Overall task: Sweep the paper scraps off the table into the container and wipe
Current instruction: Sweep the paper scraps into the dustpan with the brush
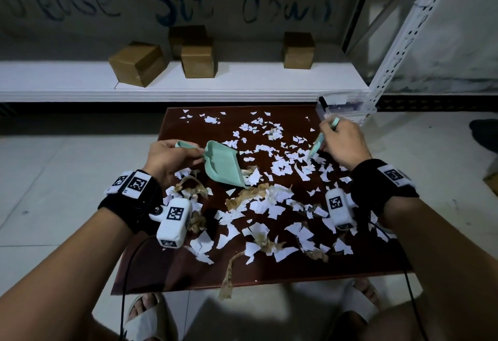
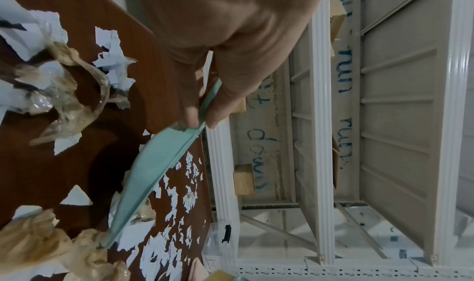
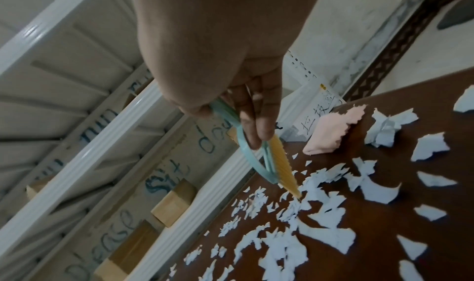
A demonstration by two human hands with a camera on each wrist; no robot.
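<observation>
White paper scraps [image 1: 280, 167] and brownish crumpled strips [image 1: 250, 195] litter the dark red table [image 1: 172, 268]. My left hand [image 1: 167, 157] grips the handle of a mint-green dustpan [image 1: 223, 164], tilted with its lip down among the scraps; in the left wrist view the dustpan [image 2: 153, 167] shows edge-on, pinched by my left hand [image 2: 202, 111]. My right hand [image 1: 342, 141] holds a small mint brush [image 1: 316, 146], its yellow bristles [image 3: 284, 163] touching scraps at the table's right middle. A clear plastic container [image 1: 347, 107] stands at the far right corner. A pink cloth [image 3: 330, 131] lies near it.
A white metal shelf [image 1: 188, 87] with several cardboard boxes [image 1: 138, 63] runs behind the table. Its perforated upright [image 1: 398, 44] rises beside the container. Tiled floor surrounds the table; my sandalled feet [image 1: 151, 319] are under its near edge.
</observation>
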